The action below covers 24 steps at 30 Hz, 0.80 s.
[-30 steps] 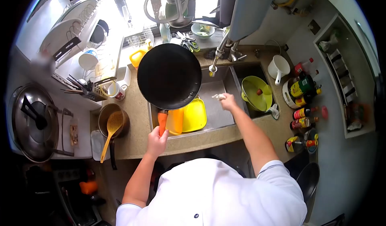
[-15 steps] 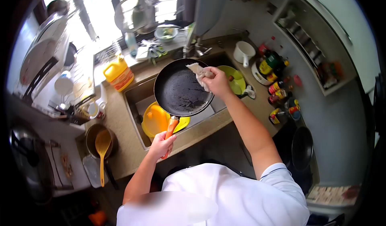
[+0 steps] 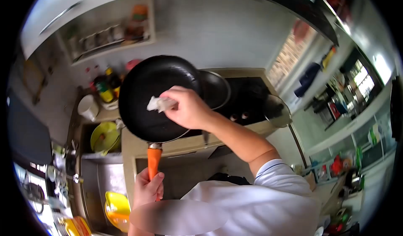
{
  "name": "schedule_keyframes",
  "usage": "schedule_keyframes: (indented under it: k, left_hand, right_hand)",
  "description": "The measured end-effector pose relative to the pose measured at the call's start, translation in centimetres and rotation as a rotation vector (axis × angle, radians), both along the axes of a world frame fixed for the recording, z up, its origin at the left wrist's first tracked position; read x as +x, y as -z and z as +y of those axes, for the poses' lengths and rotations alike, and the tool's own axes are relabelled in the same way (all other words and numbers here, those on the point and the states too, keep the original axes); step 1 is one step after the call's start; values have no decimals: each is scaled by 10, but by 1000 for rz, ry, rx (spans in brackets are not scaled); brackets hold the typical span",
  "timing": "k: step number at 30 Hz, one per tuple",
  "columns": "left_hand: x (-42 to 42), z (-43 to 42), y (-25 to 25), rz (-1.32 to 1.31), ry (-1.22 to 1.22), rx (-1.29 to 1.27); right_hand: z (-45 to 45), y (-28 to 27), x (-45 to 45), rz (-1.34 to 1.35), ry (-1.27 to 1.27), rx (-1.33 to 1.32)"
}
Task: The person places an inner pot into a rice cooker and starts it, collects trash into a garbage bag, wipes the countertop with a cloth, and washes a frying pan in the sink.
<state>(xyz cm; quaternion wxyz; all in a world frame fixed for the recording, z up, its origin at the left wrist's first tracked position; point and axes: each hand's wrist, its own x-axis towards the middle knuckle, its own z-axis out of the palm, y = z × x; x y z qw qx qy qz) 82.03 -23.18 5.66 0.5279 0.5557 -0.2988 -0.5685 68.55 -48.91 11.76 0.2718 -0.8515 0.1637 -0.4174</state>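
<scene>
A black frying pan [image 3: 157, 76] is raised above the counter, its dark inner face toward me. Wrapped round its orange handle [image 3: 154, 160] is my left hand [image 3: 147, 187]. My right hand [image 3: 184, 106] pinches a crumpled white cloth or tissue [image 3: 158, 104] over the inside of the pan; whether the cloth touches the surface I cannot tell. Behind the pan, a second dark pan [image 3: 216, 89] is partly hidden beside the black stove top [image 3: 247, 94].
The sink [image 3: 93, 179] at the lower left holds yellow and orange items [image 3: 116, 206]; a green basin [image 3: 105, 137] sits in its other compartment. A white pot [image 3: 88, 107] and bottles [image 3: 103, 89] stand behind. A glass lid [image 3: 277, 111] lies at the stove's right.
The view has swung right from the sink toward the stove. Both hands moved along with the pan and cloth. The pan, dark underside showing at first, now shows its inner face.
</scene>
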Motion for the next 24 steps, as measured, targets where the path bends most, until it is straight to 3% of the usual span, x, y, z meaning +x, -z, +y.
schedule_keyframes:
  k: [2, 4, 5, 6, 8, 9, 11, 14, 16, 18, 24]
  left_hand:
    - [-66, -90, 10, 12, 158, 34]
    - [-78, -120, 0, 72, 236, -9]
    - [-150, -173, 12, 48, 248, 24]
    - [-170, -203, 22, 53, 261, 14]
    - [-214, -258, 56, 48, 284, -12]
    - [-246, -290, 100, 20, 283, 27]
    - [-256, -314, 81, 41, 297, -32]
    - [-311, -367, 129, 17, 294, 11]
    - [-331, -387, 139, -103, 282, 39]
    - [-347, -400, 150, -68, 264, 68]
    - [-380, -427, 183, -136, 185, 102]
  right_hand:
    - [-73, 3, -98, 95, 184, 56]
    - [-99, -9, -118, 131, 192, 235]
    - [-151, 10, -196, 158, 244, 354]
    - [-175, 10, -220, 171, 264, 385]
    - [-231, 35, -271, 149, 289, 492]
    - [-256, 74, -298, 81, 317, 513]
    - [-272, 42, -313, 24, 407, 476]
    - [-322, 93, -367, -27, 492, 623]
    - [-334, 104, -381, -30, 497, 643]
    - [-342, 116, -387, -157, 513, 763]
    - [-363, 147, -395, -149, 510, 871]
